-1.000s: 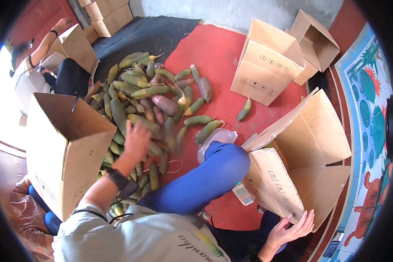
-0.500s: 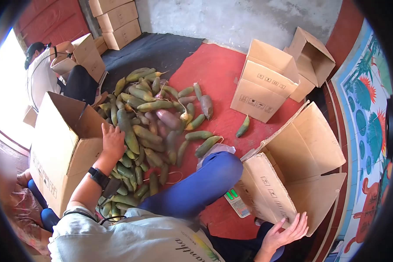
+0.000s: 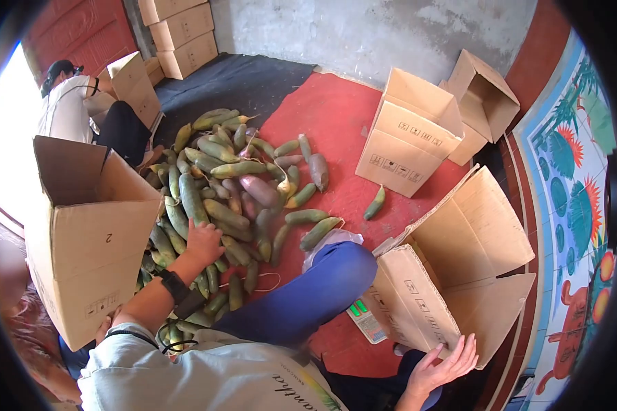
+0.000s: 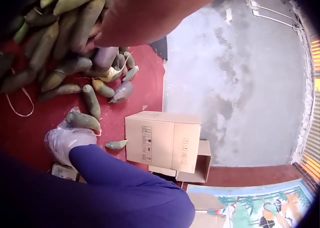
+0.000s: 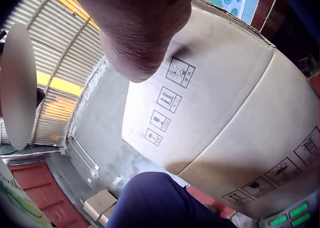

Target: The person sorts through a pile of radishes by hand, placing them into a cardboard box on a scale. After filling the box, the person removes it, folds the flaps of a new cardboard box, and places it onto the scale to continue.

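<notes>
Green and purple long radishes (image 3: 243, 168) lie heaped on the floor. My left hand (image 3: 204, 241) is over the near part of the heap, fingertips at the lower end of a long green radish (image 3: 190, 196); whether it touches is unclear. The left wrist view shows part of that hand (image 4: 145, 13) above the radishes (image 4: 45, 45). My right hand (image 3: 445, 366) rests with extended fingers on the near edge of an open carton (image 3: 418, 301). In the right wrist view the hand (image 5: 142, 33) is against the carton's printed side (image 5: 215, 88), its fingers hidden.
A tall open carton (image 3: 103, 240) stands left of the heap. Two more cartons (image 3: 408, 147) are at the back right. A scale (image 3: 367, 322) with green digits lies beside my bent knee (image 3: 322, 281). Another person (image 3: 68, 109) sits at the back left; someone else is at the left edge.
My left hand has moved from beside the left carton down and right over the heap. The left carton has shifted left and turned. My right hand stays on its carton.
</notes>
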Available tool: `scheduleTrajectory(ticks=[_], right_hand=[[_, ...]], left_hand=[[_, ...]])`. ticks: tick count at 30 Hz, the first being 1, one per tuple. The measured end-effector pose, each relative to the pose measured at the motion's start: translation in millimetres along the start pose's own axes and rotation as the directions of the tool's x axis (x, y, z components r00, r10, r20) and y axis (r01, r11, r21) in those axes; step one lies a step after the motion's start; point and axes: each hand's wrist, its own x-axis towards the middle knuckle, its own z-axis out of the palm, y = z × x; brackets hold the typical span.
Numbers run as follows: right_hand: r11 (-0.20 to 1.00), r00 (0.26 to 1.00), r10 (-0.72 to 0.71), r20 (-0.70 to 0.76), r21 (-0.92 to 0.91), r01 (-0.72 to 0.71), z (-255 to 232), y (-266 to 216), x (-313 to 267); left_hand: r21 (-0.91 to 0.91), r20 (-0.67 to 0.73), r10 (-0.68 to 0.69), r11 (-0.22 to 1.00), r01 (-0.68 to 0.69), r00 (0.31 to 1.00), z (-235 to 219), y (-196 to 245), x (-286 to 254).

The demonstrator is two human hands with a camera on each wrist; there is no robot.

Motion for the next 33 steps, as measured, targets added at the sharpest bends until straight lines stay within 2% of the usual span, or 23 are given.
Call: scheduleTrajectory(ticks=[1,3,6,7,9,10,12,13,15,16,18,22,26,27,29,32,33], right_hand=[[1.0,1.0,-0.002,0.001,-0.001,0.002,0,0,0],[1.0,1.0,-0.008,-0.002,0.001,0.008,-1,0,0],[1.0,1.0,0.002,0.028,0.002,-0.002,0,4,-2],[1.0,0.999,-0.003,0.04,-0.001,0.003,0,4,-3],[1.0,0.999,-0.001,0.04,-0.01,0.002,-1,4,-2],[1.0,0.999,-0.007,0.051,-0.013,0.008,-1,4,-2],[1.0,0.999,-0.013,0.047,-0.019,0.013,0,5,-2],[1.0,0.998,-0.017,0.058,-0.023,0.018,-1,5,-2],[0.999,0.997,0.009,0.072,-0.05,-0.005,0,4,-2],[0.999,0.997,0.003,0.083,-0.051,0.001,0,4,-1],[0.998,0.997,0.012,0.08,-0.07,-0.006,0,4,0],[0.997,0.997,-0.004,0.083,-0.08,0.01,1,4,3],[0.993,0.995,-0.018,0.098,-0.116,0.03,-1,2,6],[0.993,0.995,-0.02,0.095,-0.117,0.032,-1,2,6],[0.992,0.995,-0.02,0.103,-0.123,0.032,-1,1,7],[0.991,0.993,-0.017,0.119,-0.128,0.032,-3,0,7],[0.991,0.992,-0.014,0.124,-0.131,0.031,-3,0,8]], left_hand=[[-0.002,0.002,0.0,1.0,0.0,1.0,2,5,2],[-0.032,0.091,0.009,0.999,-0.006,0.996,8,14,3],[-0.111,0.124,0.091,0.991,-0.077,0.988,64,6,17],[-0.114,0.137,0.094,0.99,-0.078,0.986,66,9,15],[-0.071,0.334,0.07,0.996,-0.049,0.94,70,15,13],[-0.075,0.345,0.073,0.996,-0.05,0.936,68,18,11],[-0.068,0.517,0.082,0.996,-0.055,0.852,62,21,11],[-0.071,0.527,0.087,0.996,-0.058,0.846,64,23,11],[-0.143,0.548,0.006,0.986,0.087,0.837,69,25,10],[-0.145,0.558,0.008,0.986,0.088,0.83,84,21,13],[-0.209,0.394,0.0,0.974,0.09,0.919,128,10,21],[-0.269,0.521,-0.028,0.943,0.196,0.853,164,1,38],[-0.306,0.558,-0.031,0.921,0.24,0.829,221,-21,46],[-0.314,0.564,-0.006,0.923,0.221,0.826,250,-27,52],[-0.322,0.58,0.025,0.925,0.2,0.814,280,-30,54],[-0.486,0.587,0.206,0.863,0.138,0.783,330,-35,53],[-0.528,0.488,0.235,0.846,0.07,0.841,365,-37,55]])
